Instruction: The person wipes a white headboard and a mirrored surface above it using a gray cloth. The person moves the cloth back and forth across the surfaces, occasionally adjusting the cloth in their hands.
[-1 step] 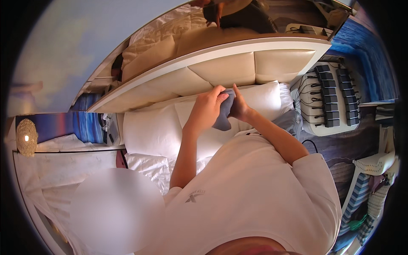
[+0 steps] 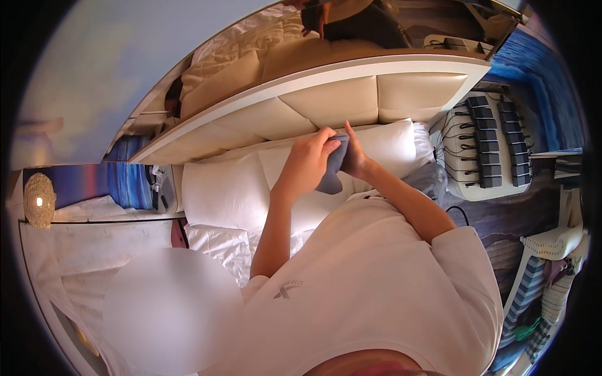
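A dark grey sock (image 2: 332,178) hangs between my two hands over the head end of the bed, its rounded lower end pointing down. My left hand (image 2: 307,163) is closed on the upper part of the sock, thumb and fingers pinching the fabric near its top. Against the sock's right side sits my right hand (image 2: 355,160), its thumb pointing up. Its other fingers are mostly hidden behind the cloth, and it appears to grip the sock too. Below the hands lie white pillows (image 2: 222,194).
Behind the pillows rises a padded beige headboard (image 2: 329,100) with a mirror (image 2: 282,44) above. At right, a white case (image 2: 464,188) carries rows of black devices with cables. A chair (image 2: 552,241) with clothes stands farther right. A round woven lamp (image 2: 39,200) glows at far left.
The grey sock's lower end has shifted very slightly to the right. Both hands stay almost where they were, still at the sock.
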{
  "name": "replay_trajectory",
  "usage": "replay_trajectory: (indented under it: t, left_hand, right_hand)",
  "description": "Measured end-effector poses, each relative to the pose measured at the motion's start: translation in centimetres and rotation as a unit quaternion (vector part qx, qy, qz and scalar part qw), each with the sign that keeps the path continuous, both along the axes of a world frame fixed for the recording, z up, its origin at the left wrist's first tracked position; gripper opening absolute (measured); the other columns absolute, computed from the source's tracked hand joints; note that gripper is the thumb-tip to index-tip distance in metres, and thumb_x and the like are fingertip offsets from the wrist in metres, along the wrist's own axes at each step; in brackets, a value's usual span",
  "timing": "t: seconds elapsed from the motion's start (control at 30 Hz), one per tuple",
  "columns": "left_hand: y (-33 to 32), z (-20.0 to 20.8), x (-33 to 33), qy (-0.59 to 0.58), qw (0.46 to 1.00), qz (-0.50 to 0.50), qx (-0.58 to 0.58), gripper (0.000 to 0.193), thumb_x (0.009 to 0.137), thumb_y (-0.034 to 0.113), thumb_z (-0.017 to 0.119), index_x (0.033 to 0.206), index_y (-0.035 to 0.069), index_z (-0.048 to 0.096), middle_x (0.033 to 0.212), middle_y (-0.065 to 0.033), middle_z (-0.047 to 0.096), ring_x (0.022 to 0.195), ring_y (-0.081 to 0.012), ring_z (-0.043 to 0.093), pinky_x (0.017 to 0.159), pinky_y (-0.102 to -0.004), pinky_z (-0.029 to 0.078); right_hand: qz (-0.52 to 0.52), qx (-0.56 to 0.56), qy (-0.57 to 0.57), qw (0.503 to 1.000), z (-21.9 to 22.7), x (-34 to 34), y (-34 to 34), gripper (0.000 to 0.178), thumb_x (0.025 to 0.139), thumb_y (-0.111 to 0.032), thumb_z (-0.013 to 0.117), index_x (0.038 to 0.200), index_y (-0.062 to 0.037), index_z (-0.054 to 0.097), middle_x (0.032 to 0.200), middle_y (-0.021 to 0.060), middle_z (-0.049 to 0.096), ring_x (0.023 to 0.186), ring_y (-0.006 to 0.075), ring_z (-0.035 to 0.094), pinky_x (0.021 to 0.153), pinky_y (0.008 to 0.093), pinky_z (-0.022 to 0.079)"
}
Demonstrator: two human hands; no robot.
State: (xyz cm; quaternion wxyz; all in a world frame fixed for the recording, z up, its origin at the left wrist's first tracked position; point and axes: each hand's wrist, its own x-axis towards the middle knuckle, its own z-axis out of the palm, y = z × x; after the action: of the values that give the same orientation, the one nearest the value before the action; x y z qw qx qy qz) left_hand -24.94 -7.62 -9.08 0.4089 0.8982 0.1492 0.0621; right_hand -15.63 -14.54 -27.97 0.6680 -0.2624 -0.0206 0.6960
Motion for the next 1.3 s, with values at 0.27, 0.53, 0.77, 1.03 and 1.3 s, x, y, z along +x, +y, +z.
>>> replay_trajectory:
  t: [0.27, 0.53, 0.77, 1.03, 1.3]
  left_hand:
    - [0.3, 1.1, -1.1, -0.052, 0.991, 0.097, 0.081, 0.019, 0.094, 0.019, 0.052, 0.097, 0.000, 0.057, 0.067, -0.0185, 0.054, 0.056, -0.0280, 0.052, 0.057, -0.0327, 0.043]
    - [0.4, 5.4, -0.2, -0.005, 0.988, 0.117, 0.097, 0.019, 0.097, 0.021, 0.046, 0.099, 0.004, 0.052, 0.069, -0.0196, 0.057, 0.065, -0.0389, 0.056, 0.060, -0.0396, 0.044]
    - [-2.7, 4.1, 0.4, -0.031, 0.998, 0.046, 0.015, 0.021, 0.098, 0.023, 0.047, 0.098, 0.003, 0.052, 0.060, -0.0082, 0.050, 0.056, -0.0119, 0.042, 0.054, -0.0284, 0.037]
    - [-2.3, 3.2, -1.0, -0.113, 0.989, 0.097, -0.012, 0.019, 0.095, 0.020, 0.053, 0.095, 0.002, 0.058, 0.072, -0.0061, 0.057, 0.066, -0.0129, 0.055, 0.062, -0.0253, 0.045]
    - [-3.1, 1.8, -1.1, -0.194, 0.964, 0.176, 0.054, 0.016, 0.091, 0.014, 0.059, 0.097, -0.001, 0.060, 0.110, -0.0081, 0.048, 0.084, -0.0126, 0.054, 0.073, -0.0246, 0.046]
  right_hand:
    - [-0.040, -0.060, 0.012, 0.997, 2.3, -4.1, 0.2, 0.102, 0.079, -0.081, 0.008, 0.142, -0.0030, 0.029, 0.140, 0.0196, 0.040, 0.131, 0.0320, 0.038, 0.109, 0.0445, 0.025]
    - [-0.036, -0.177, -0.015, 0.983, 0.4, -1.6, -0.3, 0.095, 0.079, -0.080, 0.023, 0.148, -0.0166, 0.008, 0.145, 0.0255, 0.026, 0.126, 0.0459, 0.036, 0.103, 0.0591, 0.026]
    - [-0.120, 0.001, -0.123, 0.985, 4.0, -1.5, -0.6, 0.091, 0.080, -0.081, 0.023, 0.141, -0.0140, 0.033, 0.135, 0.0146, 0.044, 0.122, 0.0315, 0.045, 0.102, 0.0477, 0.033]
    - [-0.035, 0.310, 0.175, 0.934, 9.9, -0.9, -1.4, 0.087, 0.081, -0.078, 0.028, 0.133, -0.0113, 0.046, 0.127, 0.0101, 0.053, 0.117, 0.0238, 0.051, 0.099, 0.0396, 0.041]
    - [-0.009, 0.248, 0.255, 0.935, 12.8, -1.8, -2.8, 0.083, 0.083, -0.076, 0.030, 0.124, -0.0081, 0.052, 0.117, 0.0086, 0.059, 0.105, 0.0220, 0.058, 0.092, 0.0370, 0.046]
